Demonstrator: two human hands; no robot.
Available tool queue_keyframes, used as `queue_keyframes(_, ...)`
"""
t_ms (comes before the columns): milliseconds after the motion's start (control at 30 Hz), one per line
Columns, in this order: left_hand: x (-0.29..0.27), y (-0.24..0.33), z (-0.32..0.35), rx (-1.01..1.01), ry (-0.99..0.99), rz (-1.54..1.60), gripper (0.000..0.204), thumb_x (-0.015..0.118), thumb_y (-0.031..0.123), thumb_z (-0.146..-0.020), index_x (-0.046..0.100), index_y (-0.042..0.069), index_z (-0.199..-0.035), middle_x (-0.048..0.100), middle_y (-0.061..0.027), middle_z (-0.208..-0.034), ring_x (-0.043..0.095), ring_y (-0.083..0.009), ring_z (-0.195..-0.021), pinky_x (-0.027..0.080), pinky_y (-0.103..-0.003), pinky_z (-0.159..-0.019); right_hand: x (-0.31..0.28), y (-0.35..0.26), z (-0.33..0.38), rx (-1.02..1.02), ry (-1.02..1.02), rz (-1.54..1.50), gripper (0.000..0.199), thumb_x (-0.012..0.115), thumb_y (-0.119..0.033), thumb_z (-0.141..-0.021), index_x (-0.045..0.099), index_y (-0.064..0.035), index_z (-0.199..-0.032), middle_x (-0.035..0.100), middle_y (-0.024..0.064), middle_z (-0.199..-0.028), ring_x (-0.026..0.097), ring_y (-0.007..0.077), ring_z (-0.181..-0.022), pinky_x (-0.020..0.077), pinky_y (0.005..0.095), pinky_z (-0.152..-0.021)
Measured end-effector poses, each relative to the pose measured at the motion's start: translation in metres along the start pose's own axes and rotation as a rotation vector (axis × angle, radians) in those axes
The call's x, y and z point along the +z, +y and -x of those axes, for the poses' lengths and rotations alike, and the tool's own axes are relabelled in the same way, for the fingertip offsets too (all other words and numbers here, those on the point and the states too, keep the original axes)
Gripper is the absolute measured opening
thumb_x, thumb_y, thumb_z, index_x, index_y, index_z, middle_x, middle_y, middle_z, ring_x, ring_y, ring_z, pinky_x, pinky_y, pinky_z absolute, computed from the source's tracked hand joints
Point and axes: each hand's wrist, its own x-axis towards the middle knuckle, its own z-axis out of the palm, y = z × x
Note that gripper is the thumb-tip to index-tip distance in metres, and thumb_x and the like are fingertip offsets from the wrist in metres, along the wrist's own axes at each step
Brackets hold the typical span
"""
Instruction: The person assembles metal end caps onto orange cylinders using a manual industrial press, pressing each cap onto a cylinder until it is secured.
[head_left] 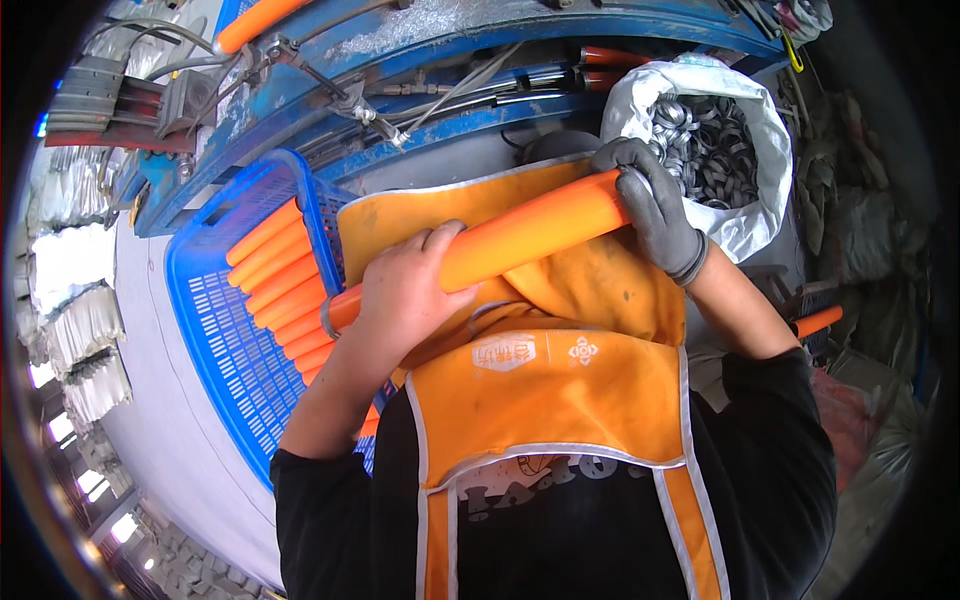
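The bare left hand (405, 290) was closed around an orange tube (480, 250), near its end at 9 o'clock, where a metal ring (328, 318) sat. The gloved right hand (650, 205) gripped the other end at 2 o'clock. The tube lay across the orange apron (560, 390). To seat the ring well, I judge both grips had to stay firm and the tube level. A white label patch (505, 352) was on the apron at 6 o'clock. At 9 o'clock stood a blue basket (215, 320) with more tubes (280, 280); at 2 o'clock, a white sack (745, 225) of rings.
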Motion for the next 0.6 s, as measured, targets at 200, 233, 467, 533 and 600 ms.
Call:
queue_keyframes(200, -0.032, -0.02, -0.006, 0.052, 0.163, -0.101, 0.061, 0.084, 0.027, -0.069, 0.059, 0.007, -0.122, 0.067, -0.0155, -0.113, 0.065, -0.0352, -0.103, 0.052, -0.042, -0.087, -0.016, 0.008, -0.022, 0.09, 0.044, -0.409, 0.043, 0.035, -0.032, -0.104, 0.049, -0.0022, -0.132, 0.062, 0.0084, -0.121, 0.061, 0.0189, -0.104, 0.047, 0.0315, -0.093)
queue_keyframes(233, -0.042, -0.029, -0.009, 0.066, 0.215, -0.118, 0.061, 0.084, 0.025, -0.069, 0.059, 0.007, -0.121, 0.066, -0.0149, -0.112, 0.064, -0.0347, -0.103, 0.051, -0.042, -0.088, -0.031, 0.014, -0.027, 0.145, 0.066, -0.35, 0.041, 0.037, -0.031, -0.104, 0.052, -0.0024, -0.13, 0.063, 0.0075, -0.119, 0.061, 0.0181, -0.103, 0.0474, 0.0308, -0.091)
queue_keyframes(467, -0.095, -0.059, -0.031, 0.132, 0.425, -0.179, 0.057, 0.082, 0.02, -0.071, 0.06, 0.007, -0.122, 0.066, -0.013, -0.107, 0.063, -0.0336, -0.1, 0.048, -0.042, -0.088, -0.128, 0.242, 0.031, 0.556, 0.253, 0.525, 0.05, 0.06, -0.036, -0.094, 0.057, 0.0036, -0.123, 0.064, 0.0244, -0.114, 0.063, 0.0344, -0.103, 0.0479, 0.0402, -0.09)
queue_keyframes(533, -0.107, -0.06, -0.042, 0.119, 0.458, -0.223, 0.057, 0.081, 0.019, -0.071, 0.06, 0.009, -0.122, 0.065, -0.0117, -0.106, 0.061, -0.0331, -0.101, 0.046, -0.043, -0.09, -0.133, 0.289, 0.047, 0.895, 0.016, 0.738, 0.063, 0.062, -0.037, -0.089, 0.046, 0.0025, -0.136, 0.061, 0.028, -0.124, 0.06, 0.0405, -0.113, 0.0466, 0.0424, -0.096)
queue_keyframes(600, -0.118, -0.063, -0.055, 0.11, 0.485, -0.252, 0.056, 0.08, 0.018, -0.071, 0.059, 0.011, -0.123, 0.063, -0.0104, -0.105, 0.059, -0.0325, -0.103, 0.044, -0.044, -0.091, -0.134, 0.33, 0.082, 1.041, -0.041, 0.737, 0.077, 0.06, -0.031, -0.087, 0.028, -0.0001, -0.151, 0.056, 0.0299, -0.132, 0.057, 0.0424, -0.12, 0.0452, 0.0413, -0.101)
